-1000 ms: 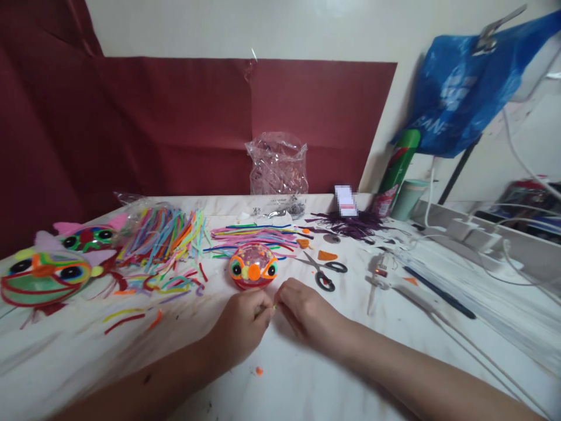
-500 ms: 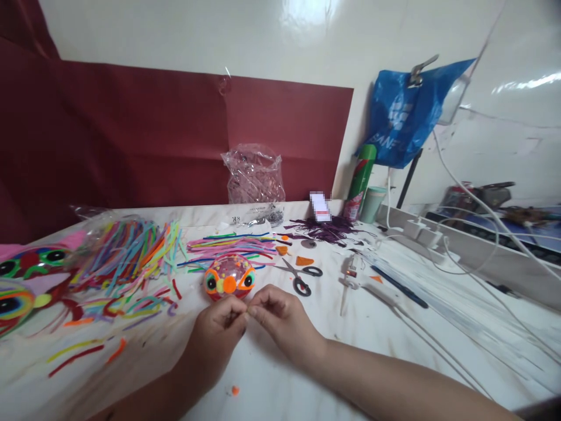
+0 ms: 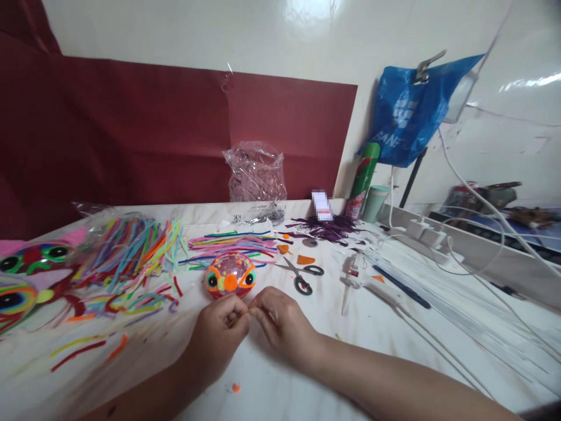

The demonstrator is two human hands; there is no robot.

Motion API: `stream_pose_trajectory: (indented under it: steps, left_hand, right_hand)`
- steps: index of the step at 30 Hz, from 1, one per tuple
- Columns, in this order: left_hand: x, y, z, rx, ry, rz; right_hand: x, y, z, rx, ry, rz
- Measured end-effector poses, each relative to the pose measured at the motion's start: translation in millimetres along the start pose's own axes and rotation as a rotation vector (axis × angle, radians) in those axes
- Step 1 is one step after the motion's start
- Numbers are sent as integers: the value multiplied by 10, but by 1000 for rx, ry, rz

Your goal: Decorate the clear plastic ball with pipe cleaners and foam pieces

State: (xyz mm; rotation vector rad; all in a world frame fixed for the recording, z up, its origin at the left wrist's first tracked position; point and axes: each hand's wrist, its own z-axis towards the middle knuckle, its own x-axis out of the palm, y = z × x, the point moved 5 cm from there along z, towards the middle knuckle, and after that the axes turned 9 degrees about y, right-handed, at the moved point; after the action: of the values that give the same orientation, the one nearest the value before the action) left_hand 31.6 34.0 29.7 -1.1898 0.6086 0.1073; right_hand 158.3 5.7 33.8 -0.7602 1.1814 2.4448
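Observation:
My left hand point(image 3: 222, 328) and my right hand point(image 3: 280, 323) meet fingertip to fingertip low over the table, both pinched closed. Whatever lies between the fingertips is too small to make out. Just behind them sits a clear round ball point(image 3: 230, 273) decorated as a face, with green-rimmed eyes, an orange round nose and orange strips. Black-handled scissors point(image 3: 301, 276) lie partly open to the right of the ball, beside orange felt scraps point(image 3: 305, 259). Behind the ball is a row of loose pipe cleaners point(image 3: 236, 242).
A big heap of coloured pipe cleaners point(image 3: 127, 248) lies at left, near finished faces point(image 3: 17, 301). At right are a glue gun point(image 3: 356, 275) with its cord, a dark blue stick point(image 3: 401, 286), white strips and a power strip point(image 3: 432, 240). Purple shreds point(image 3: 326, 229) lie at the back.
Both hands stay pinched together in nearly the same spot, with only slight finger movement. The view has shifted a little; objects on the table have not moved.

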Motion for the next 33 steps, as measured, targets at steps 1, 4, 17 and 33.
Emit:
stream_pose_trajectory:
  steps: [1, 4, 17, 33]
  left_hand:
    - [-2, -5, -2, 5, -11, -18]
    - [-15, 24, 10, 0, -40, -93]
    - [31, 73, 31, -81, 122, -172]
    - [61, 47, -23, 291, 147, 490]
  right_hand:
    - [8, -17, 5, 35, -11, 60]
    - [55, -133, 17, 182, -44, 356]
    - [53, -173, -8, 192, 17, 305]
    - [110, 6, -52, -268, 284, -470]
